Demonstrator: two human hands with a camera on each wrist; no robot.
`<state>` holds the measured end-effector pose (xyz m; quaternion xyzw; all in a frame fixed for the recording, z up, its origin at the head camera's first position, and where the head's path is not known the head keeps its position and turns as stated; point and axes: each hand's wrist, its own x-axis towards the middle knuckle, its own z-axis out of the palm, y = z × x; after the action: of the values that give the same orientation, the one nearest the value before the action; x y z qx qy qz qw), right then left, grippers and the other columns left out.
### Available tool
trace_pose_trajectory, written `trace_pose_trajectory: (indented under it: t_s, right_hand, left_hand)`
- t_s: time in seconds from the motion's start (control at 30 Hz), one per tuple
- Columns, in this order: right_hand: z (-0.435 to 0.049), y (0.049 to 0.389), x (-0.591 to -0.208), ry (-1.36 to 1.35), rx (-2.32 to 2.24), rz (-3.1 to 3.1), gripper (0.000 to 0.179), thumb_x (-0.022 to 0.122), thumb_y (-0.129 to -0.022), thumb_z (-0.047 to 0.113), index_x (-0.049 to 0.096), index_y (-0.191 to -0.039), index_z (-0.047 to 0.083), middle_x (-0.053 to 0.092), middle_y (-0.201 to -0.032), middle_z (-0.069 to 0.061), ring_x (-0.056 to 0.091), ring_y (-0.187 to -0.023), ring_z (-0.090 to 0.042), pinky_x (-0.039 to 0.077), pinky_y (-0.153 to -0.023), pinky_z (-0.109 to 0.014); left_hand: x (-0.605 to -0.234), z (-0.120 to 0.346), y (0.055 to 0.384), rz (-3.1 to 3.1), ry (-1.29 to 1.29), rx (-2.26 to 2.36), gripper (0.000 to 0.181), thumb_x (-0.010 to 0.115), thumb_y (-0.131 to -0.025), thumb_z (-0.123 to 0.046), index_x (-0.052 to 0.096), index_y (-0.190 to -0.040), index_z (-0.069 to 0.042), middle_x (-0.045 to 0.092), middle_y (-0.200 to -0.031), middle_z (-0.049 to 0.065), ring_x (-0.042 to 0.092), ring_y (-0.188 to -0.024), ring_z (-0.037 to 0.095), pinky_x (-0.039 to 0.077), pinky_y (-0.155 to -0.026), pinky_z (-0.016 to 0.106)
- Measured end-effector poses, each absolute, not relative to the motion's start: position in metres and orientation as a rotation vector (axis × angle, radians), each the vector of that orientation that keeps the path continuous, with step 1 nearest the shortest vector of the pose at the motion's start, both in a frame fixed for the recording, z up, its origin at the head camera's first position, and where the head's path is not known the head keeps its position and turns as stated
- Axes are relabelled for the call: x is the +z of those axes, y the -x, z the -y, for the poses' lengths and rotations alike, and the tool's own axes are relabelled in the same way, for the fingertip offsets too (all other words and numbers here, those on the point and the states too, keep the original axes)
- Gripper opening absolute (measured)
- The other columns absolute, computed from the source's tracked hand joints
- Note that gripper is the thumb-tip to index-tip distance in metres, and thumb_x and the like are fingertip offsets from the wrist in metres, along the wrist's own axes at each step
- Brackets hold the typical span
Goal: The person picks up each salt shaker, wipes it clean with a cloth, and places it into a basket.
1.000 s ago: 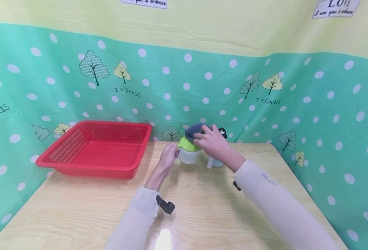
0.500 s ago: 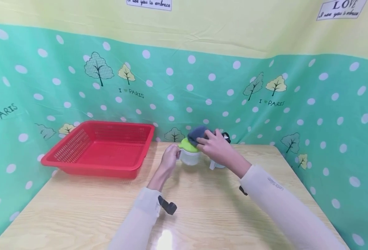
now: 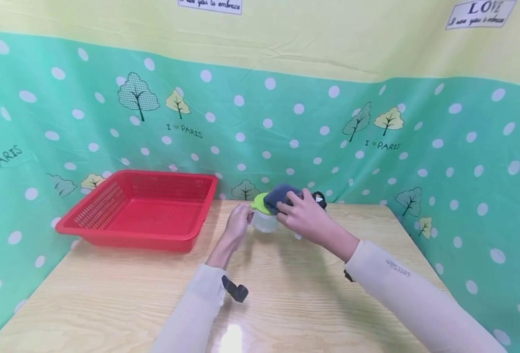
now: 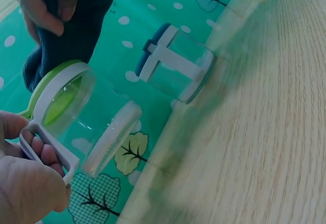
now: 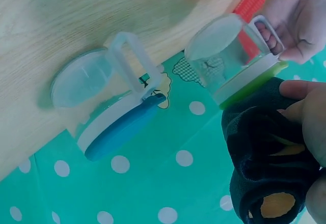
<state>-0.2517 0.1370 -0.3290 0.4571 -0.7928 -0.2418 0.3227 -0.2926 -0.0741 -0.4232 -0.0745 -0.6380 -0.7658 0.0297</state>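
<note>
My left hand [image 3: 238, 221] grips the white handle of a clear jar [image 3: 265, 224] that has a green lid [image 3: 260, 202]. In the left wrist view the fingers curl through that handle [image 4: 66, 158]. A folded dark blue cloth [image 3: 282, 197] lies against the lid's top, pinched by my right hand [image 3: 301, 215]. Seen from the right wrist, the cloth [image 5: 265, 127] is bunched, with openings in its folds. A second clear jar [image 5: 84, 81], with a blue lid [image 5: 122, 127] and white handle, stands beside the first. My right hand hides most of it in the head view.
A red plastic basket [image 3: 125, 238] with slotted sides stands at the left rear of the wooden table [image 3: 286, 304]. Behind the table hangs a green and yellow printed curtain [image 3: 295, 122].
My right hand and the cloth have shifted slightly lower over the green lid, and the second jar is now more covered from the head view. The left hand keeps its grip on the handle.
</note>
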Motion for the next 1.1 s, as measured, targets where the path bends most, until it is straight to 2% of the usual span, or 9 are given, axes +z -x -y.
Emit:
trace_pose_trajectory:
  t_s: [0.27, 0.5, 0.7, 0.97, 1.1]
  right_hand:
    - [-0.128, 0.271, -0.326, -1.132, -0.643, 2.296, 0.032, 0.081, -0.086, 0.014, 0.075, -0.116, 0.023, 0.07, -0.129, 0.001, 0.055, -0.111, -0.031, 0.051, -0.082, -0.052]
    - [-0.124, 0.284, -0.325, -1.12, -0.592, 2.342, 0.035, 0.081, -0.085, 0.011, 0.075, -0.116, 0.026, 0.069, -0.131, 0.002, 0.056, -0.116, -0.031, 0.051, -0.085, -0.053]
    - [-0.123, 0.274, -0.324, -1.149, -0.613, 2.271, 0.033, 0.081, -0.086, 0.012, 0.075, -0.116, 0.024, 0.068, -0.132, 0.002, 0.054, -0.113, -0.031, 0.05, -0.082, -0.053]
    - [-0.127, 0.254, -0.324, -1.216, -0.605, 2.11, 0.019, 0.081, -0.086, 0.012, 0.076, -0.102, 0.021, 0.072, -0.122, 0.001, 0.055, -0.102, -0.03, 0.051, -0.075, -0.052]
    - [-0.123, 0.252, -0.323, -1.216, -0.599, 2.103, 0.018, 0.081, -0.086, 0.014, 0.077, -0.101, 0.022, 0.073, -0.12, 0.002, 0.054, -0.1, -0.03, 0.05, -0.074, -0.051]
  left_hand:
    - [-0.425, 0.066, 0.293, 2.064, 0.264, -2.295, 0.017, 0.041, -0.096, -0.007, 0.042, -0.081, -0.013, 0.041, -0.081, 0.002, 0.04, -0.081, 0.02, 0.035, -0.081, 0.037]
    - [-0.426, 0.064, 0.292, 2.031, 0.246, -2.307, 0.018, 0.041, -0.096, -0.005, 0.042, -0.079, -0.011, 0.04, -0.08, 0.003, 0.04, -0.078, 0.019, 0.036, -0.077, 0.034]
    - [-0.423, 0.065, 0.292, 1.934, 0.211, -2.347, 0.019, 0.041, -0.095, -0.002, 0.041, -0.079, -0.012, 0.04, -0.078, 0.003, 0.04, -0.08, 0.02, 0.035, -0.079, 0.033]
    - [-0.425, 0.069, 0.296, 1.917, 0.173, -2.34, 0.02, 0.042, -0.094, -0.003, 0.041, -0.077, -0.012, 0.04, -0.076, 0.002, 0.04, -0.078, 0.019, 0.035, -0.08, 0.035]
    - [-0.425, 0.069, 0.296, 1.929, 0.188, -2.338, 0.019, 0.043, -0.094, -0.004, 0.04, -0.078, -0.013, 0.039, -0.075, 0.001, 0.038, -0.075, 0.018, 0.033, -0.079, 0.037]
